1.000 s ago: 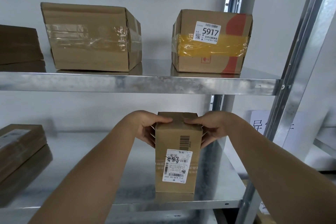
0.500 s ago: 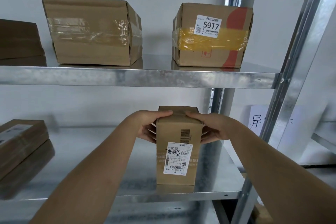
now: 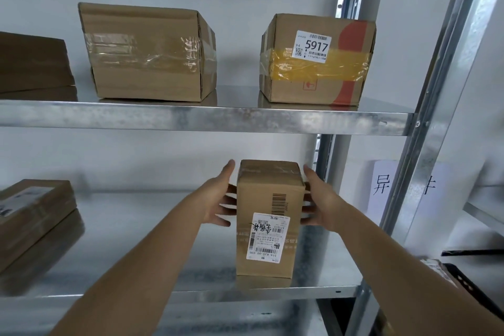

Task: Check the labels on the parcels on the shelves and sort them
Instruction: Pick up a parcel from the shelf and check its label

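Head: upright parcel (image 3: 268,224) btwn open hands (image 3: 218,199)

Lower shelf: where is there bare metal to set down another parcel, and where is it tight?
On the lower shelf, bare metal runs between the flat parcels at the left edge and the upright parcel. It is tight beside that parcel, where the left hand and right hand flank it near the upright post.

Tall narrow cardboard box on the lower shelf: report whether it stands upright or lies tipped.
Upright. The tall narrow cardboard box stands on its small end on the lower metal shelf, taped top up, white label facing out.
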